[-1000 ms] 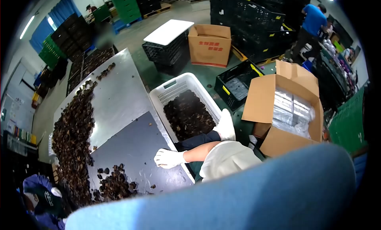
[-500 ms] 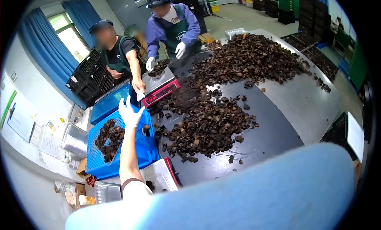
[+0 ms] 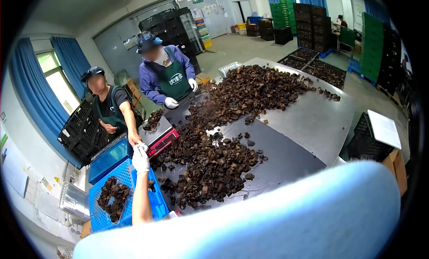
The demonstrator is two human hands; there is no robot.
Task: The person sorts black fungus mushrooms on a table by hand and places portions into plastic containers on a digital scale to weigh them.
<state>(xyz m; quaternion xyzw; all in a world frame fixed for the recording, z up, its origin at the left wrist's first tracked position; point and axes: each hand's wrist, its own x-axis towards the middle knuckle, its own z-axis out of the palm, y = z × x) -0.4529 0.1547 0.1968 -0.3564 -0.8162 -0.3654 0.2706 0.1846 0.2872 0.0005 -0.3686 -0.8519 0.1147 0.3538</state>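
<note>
The person's left hand (image 3: 141, 163), in a white glove, reaches forward over the blue crate (image 3: 123, 173) and meets the bare hand (image 3: 134, 137) of a co-worker. The fingers (image 3: 141, 148) are bunched against that hand; whether they are clamped on something small I cannot tell, since the white glove would hide anything pale there. The arm is stretched out, probably because the two people stand at different sides of the crate and have to meet over it. The right hand is not in view.

Just right of the fingers is the red scale (image 3: 163, 143), and a pile of dark pieces (image 3: 154, 120) lies at its far side. Below and to the left of the fingers, more dark pieces (image 3: 113, 197) lie in the crate, whose walls likely keep them from the loose ones. The near heap (image 3: 208, 172) spreads right of the fingers on a dark sheet (image 3: 286, 156), perhaps laid to protect the desk (image 3: 313, 125); the far heap (image 3: 263, 89) lies beyond it. Both seem placed within reach of several people. Farther off past the fingers, a second co-worker's gloved hand (image 3: 171, 102) is at the desk's edge.
</note>
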